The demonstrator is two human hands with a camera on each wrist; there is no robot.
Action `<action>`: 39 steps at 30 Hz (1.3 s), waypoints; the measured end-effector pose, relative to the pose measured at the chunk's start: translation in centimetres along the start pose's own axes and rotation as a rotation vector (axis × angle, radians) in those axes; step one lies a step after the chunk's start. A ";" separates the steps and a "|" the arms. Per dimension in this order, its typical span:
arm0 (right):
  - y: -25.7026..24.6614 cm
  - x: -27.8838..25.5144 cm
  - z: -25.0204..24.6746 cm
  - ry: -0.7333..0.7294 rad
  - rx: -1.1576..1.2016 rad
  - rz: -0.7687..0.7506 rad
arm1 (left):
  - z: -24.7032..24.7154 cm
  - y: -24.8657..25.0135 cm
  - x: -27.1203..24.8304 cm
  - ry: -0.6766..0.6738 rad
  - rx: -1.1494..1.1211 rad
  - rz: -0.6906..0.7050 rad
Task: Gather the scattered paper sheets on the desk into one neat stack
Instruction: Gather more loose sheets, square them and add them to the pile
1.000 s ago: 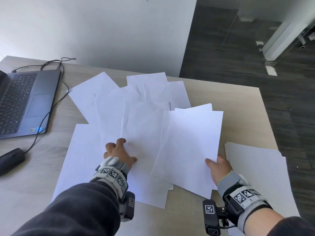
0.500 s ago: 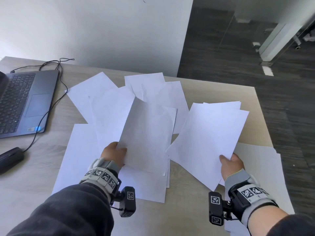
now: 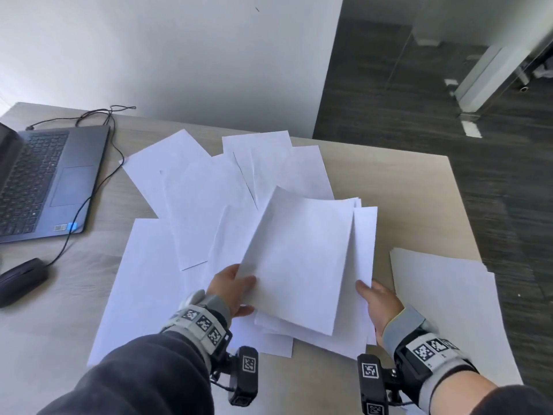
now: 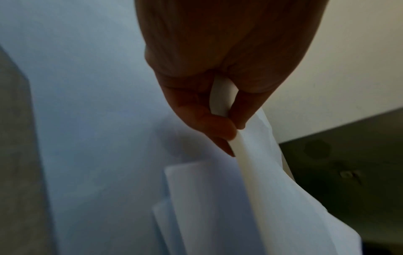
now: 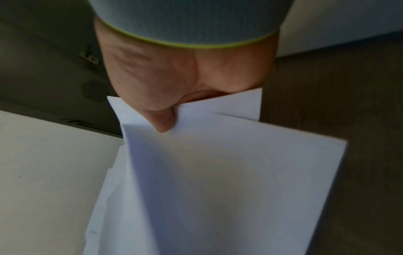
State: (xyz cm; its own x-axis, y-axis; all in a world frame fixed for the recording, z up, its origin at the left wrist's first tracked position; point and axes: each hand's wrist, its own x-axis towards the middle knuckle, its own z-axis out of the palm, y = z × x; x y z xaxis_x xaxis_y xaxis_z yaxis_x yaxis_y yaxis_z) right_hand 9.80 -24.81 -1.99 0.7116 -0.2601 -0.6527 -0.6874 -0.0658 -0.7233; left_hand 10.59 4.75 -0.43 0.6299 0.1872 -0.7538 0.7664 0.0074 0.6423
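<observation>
**Both hands on one bundle of sheets above the desk**

I see my left hand (image 3: 232,290) and my right hand (image 3: 377,302) holding the same bundle of sheets (image 3: 302,265) by its near end, one hand at each near corner. In the left wrist view the left hand (image 4: 218,77) pinches a curled edge of the bundle (image 4: 261,198): a fingertip (image 4: 218,127) presses on one face of the paper and another digit on the other face. In the right wrist view the right hand (image 5: 185,77) clamps the sheets (image 5: 229,181) between thumb and palm, the thumb tip (image 5: 163,124) lying on the upper face; the fingers underneath are hidden, so I cannot tell how they lie.

The bundle is raised off the desk (image 3: 404,187) at its near end and slopes away from me, over the middle of the scattered papers. It is plain white, unprinted, several sheets deep. The edges are not flush: a narrow strip of a lower sheet shows along the right side, and more corners stick out below the near edge. The top sheet bows slightly.

Loose sheets (image 3: 191,205) lie fanned and overlapping on the desk beneath and to the left of the bundle. A separate pile of paper (image 3: 449,310) lies flat at the right edge, just beside my right hand. A laptop (image 3: 45,181) and a mouse (image 3: 21,280) sit at the far left.
</observation>
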 end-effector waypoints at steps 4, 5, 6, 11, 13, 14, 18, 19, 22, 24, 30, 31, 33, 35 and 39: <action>-0.1 -0.2 0.9 -0.021 -0.061 0.018 | 2.4 -0.6 -1.3 -0.083 0.161 0.003; -0.1 -0.2 1.0 -0.036 -0.065 -0.003 | 2.6 -0.7 -1.6 -0.108 0.231 0.024; 0.1 -0.2 0.9 -0.057 -0.050 -0.014 | 2.7 -0.8 -1.6 -0.121 0.312 0.055; 0.5 -0.1 0.5 -0.093 -0.033 -0.011 | 0.6 0.1 -0.6 0.163 0.586 0.223; 0.9 0.2 0.5 -0.101 -0.031 0.004 | -1.1 0.8 -0.2 0.318 0.653 0.196; 0.9 0.1 0.6 -0.108 -0.034 0.007 | -1.9 1.1 0.0 0.369 0.671 0.159; 0.9 0.2 1.2 -0.124 -0.007 0.002 | -3.6 1.5 0.8 0.388 0.665 0.058; 0.8 0.1 1.4 -0.131 -0.008 -0.002 | -3.6 1.5 1.0 0.372 0.641 0.061; 1.1 0.1 2.2 -0.146 -0.024 -0.010 | -3.2 1.7 1.5 0.334 0.496 0.076; 1.2 0.1 2.6 -0.155 -0.031 -0.007 | -2.7 1.7 1.6 0.285 0.397 0.061; 1.6 0.0 3.5 -0.164 -0.045 -0.017 | -1.4 1.5 1.8 0.194 0.430 -0.032; 1.7 0.1 3.5 -0.161 -0.050 -0.019 | -1.4 1.5 1.8 0.204 0.441 -0.036; 1.8 0.2 3.6 -0.155 -0.055 -0.029 | -1.3 1.7 1.7 0.226 0.468 -0.052; 1.8 0.2 3.6 -0.146 -0.070 -0.036 | -1.2 1.7 1.6 0.227 0.487 -0.049; 2.0 0.2 3.5 -0.141 -0.097 -0.034 | -0.7 1.6 1.4 0.253 0.470 -0.026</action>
State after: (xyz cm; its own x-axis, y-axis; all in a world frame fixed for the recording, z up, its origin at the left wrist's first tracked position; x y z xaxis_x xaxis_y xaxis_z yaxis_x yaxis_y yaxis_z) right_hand 9.08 -21.60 -4.41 0.7434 -0.1187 -0.6583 -0.6685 -0.1663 -0.7249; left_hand 12.61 5.75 -0.37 0.6044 0.4240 -0.6745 0.7916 -0.4150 0.4485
